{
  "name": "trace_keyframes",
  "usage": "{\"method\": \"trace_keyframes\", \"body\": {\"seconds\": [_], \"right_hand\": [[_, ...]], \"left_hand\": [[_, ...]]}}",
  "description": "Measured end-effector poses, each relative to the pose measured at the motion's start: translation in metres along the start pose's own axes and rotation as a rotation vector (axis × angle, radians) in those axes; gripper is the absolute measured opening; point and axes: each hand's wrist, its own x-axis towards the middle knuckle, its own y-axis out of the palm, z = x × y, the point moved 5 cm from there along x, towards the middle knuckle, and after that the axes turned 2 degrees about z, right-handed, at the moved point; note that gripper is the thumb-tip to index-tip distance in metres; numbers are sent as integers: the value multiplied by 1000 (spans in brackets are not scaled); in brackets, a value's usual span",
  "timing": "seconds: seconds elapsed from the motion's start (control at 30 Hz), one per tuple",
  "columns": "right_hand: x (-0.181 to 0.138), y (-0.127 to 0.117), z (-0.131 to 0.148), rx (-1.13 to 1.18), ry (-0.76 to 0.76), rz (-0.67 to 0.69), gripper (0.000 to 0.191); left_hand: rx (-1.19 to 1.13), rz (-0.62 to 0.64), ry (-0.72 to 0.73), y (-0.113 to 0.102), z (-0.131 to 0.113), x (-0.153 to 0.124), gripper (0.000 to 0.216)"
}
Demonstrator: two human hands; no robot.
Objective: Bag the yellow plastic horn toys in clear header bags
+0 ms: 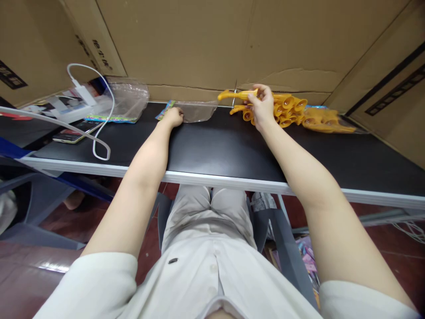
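- White shirt (199,274) nearest; black table (212,150) beyond it.
- Cardboard wall (199,40): print at upper left too skewed to read.
- Yellow plastic pieces (292,110), upper right: probably light, stiff and smooth.
- Right hand (262,106): grip pinches one yellow piece (235,94) at its thick end.
- Left hand (174,117): grip curled onto the clear bag (199,110) edge, upper centre; flimsy, slippery.

Two hands (173,117) (262,106), one phone (71,135), one charger (83,93)

black table (212,146) | on it — clear bag (198,110), orange toys (294,110), phone (71,135), cable (99,142)
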Motion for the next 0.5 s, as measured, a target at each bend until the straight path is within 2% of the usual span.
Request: {"method": "trace_keyframes", "body": {"seconds": [0.13, 0.23, 0.4, 0.5], "right_hand": [[-14, 22, -1, 26, 40, 203, 39], [-21, 27, -8, -22, 122, 306, 39], [-25, 25, -12, -173, 172, 349, 35], [-27, 25, -6, -451, 65, 383, 31]], "left_hand": [[-22, 3, -15, 0, 2, 0, 50], [-19, 2, -30, -2, 4, -2, 49], [-31, -49, -117, -8, 11, -7, 53], [-42, -100, -141, -11, 10, -9, 56]]}}
